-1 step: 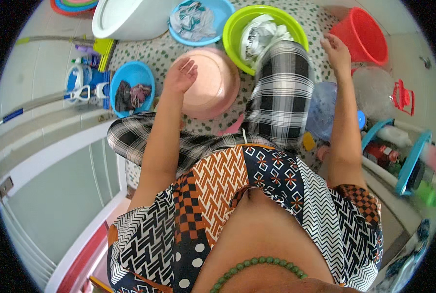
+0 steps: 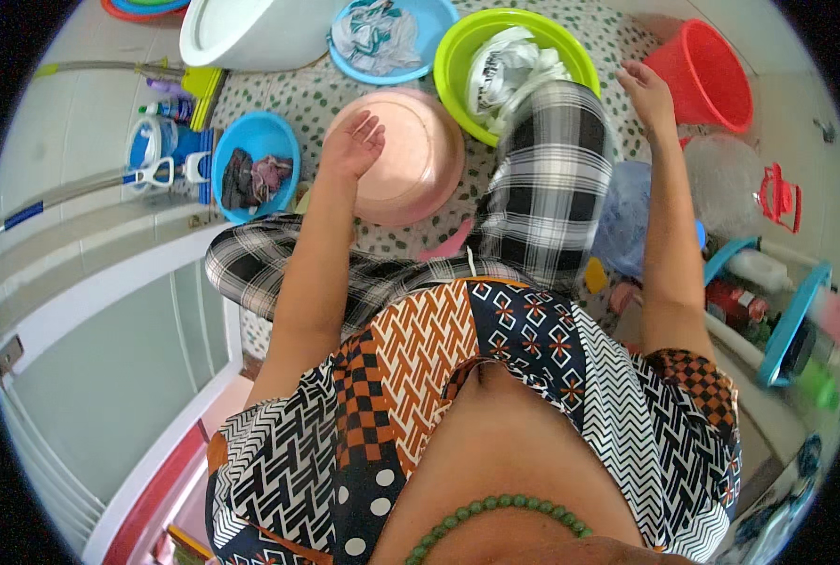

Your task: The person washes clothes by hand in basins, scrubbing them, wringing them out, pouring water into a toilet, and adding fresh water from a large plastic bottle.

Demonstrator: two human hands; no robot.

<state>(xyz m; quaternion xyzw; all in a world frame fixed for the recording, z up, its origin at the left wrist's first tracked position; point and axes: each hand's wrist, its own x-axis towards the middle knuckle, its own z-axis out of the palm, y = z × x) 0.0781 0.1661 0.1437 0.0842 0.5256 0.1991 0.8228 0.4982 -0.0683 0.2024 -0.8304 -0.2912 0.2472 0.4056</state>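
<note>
Left hand [image 2: 352,143] over pink basin [image 2: 420,179], contents unclear

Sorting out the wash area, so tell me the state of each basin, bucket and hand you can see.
Round pink plastic basin: no laundry inside.
Lime-green plastic basin: holds white cloth.
Small blue plastic basin: holds dark cloth.
Light-blue plastic basin: holds pale cloth.
Red plastic bucket: tilted.
Left hand: open, over pink basin.
Right hand: open, holding nothing.
</note>
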